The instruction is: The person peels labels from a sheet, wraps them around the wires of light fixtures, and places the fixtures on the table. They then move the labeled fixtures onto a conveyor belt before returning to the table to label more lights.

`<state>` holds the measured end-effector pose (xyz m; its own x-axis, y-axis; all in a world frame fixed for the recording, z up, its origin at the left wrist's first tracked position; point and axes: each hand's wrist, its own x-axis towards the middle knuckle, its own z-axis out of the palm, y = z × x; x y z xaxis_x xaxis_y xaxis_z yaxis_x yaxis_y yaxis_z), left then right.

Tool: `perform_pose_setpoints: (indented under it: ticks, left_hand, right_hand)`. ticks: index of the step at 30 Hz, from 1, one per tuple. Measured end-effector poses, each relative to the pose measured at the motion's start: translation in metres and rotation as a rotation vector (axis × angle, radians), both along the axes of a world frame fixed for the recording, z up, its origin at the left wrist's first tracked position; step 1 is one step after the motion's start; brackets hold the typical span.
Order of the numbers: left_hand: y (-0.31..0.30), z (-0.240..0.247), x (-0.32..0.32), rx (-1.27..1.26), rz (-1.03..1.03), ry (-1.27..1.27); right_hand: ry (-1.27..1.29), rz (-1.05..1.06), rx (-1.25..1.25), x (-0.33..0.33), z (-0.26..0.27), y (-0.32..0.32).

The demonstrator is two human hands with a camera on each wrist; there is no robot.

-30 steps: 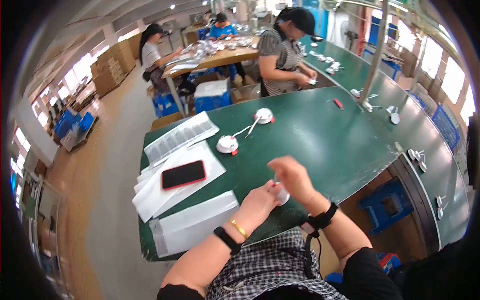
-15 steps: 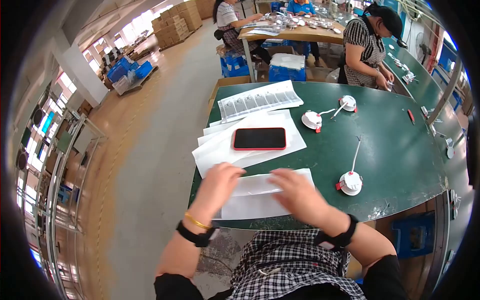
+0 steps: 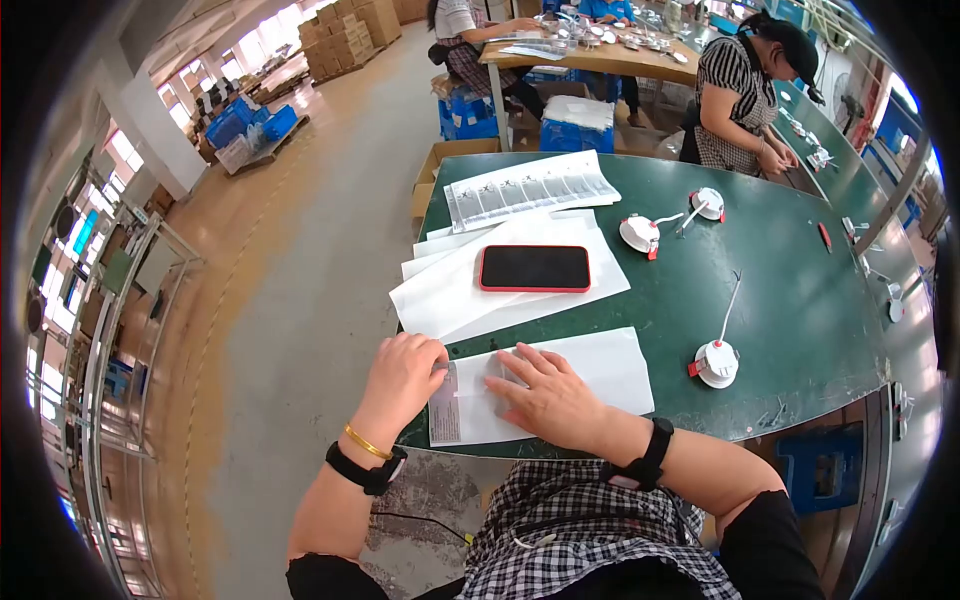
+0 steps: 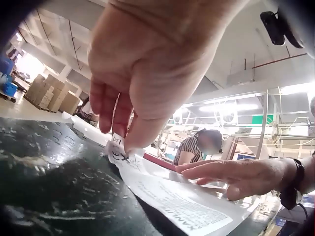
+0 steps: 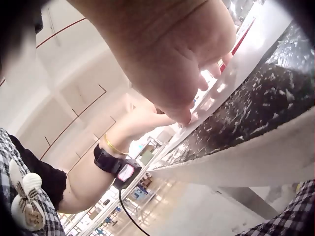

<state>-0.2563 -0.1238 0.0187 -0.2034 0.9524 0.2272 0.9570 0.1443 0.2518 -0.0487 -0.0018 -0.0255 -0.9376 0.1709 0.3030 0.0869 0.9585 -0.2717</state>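
A long white label sheet [image 3: 610, 375] lies along the near edge of the green table, its left end carrying a label [image 4: 182, 204] of small print. At that end my left hand [image 3: 403, 375] pinches the label's corner between thumb and fingers, and the corner curls up off the table in the left wrist view. My right hand [image 3: 555, 402] rests on the middle of the sheet with its fingers spread. To the right stands a white round downlight [image 3: 717, 365] with a red clip and a wire pointing away from me.
Behind the sheet, a red-edged phone [image 3: 535, 268] lies on loose white sheets [image 3: 440, 300], with a printed label sheet [image 3: 530, 190] beyond. Two more downlights, one nearer [image 3: 638, 233] and one farther [image 3: 708, 204], sit farther back. A person [image 3: 740, 95] works at the far right corner.
The downlight left my hands and now stands on the table at the right. Both hands moved left to the label sheet; the left took its corner, the right came down flat.
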Motion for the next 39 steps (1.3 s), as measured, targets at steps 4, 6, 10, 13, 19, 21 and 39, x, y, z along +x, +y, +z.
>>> perform_pose_setpoints:
  ticks: [4, 6, 10, 13, 19, 21, 39]
  left_hand:
    - [-0.004, 0.007, 0.005, 0.015, -0.072, 0.051]
    - [-0.010, 0.016, 0.005, -0.022, -0.113, 0.042]
    - [-0.046, 0.049, -0.001, 0.155, -0.108, -0.290]
    - [-0.085, 0.064, -0.009, 0.332, 0.109, -0.791]
    - [-0.059, 0.067, 0.015, 0.435, 0.112, -1.127]
    - [-0.030, 0.060, 0.054, 0.444, 0.155, -1.270]
    - [0.130, 0.038, 0.209, 0.073, -0.210, -1.815]
  right_hand:
    - [-0.026, 0.002, 0.008, 0.000, -0.001, -0.001]
    - [0.017, 0.005, 0.006, -0.001, 0.000, -0.001]
    - [-0.011, -0.005, 0.001, 0.000, 0.002, 0.000]
    - [-0.006, -0.002, -0.024, -0.002, -0.003, 0.000]
    - [0.201, -0.035, -0.031, 0.006, -0.009, -0.001]
    - [0.354, -0.052, -0.038, 0.028, 0.003, 0.006]
    - [0.376, -0.780, -0.675, 0.186, 0.004, 0.094]
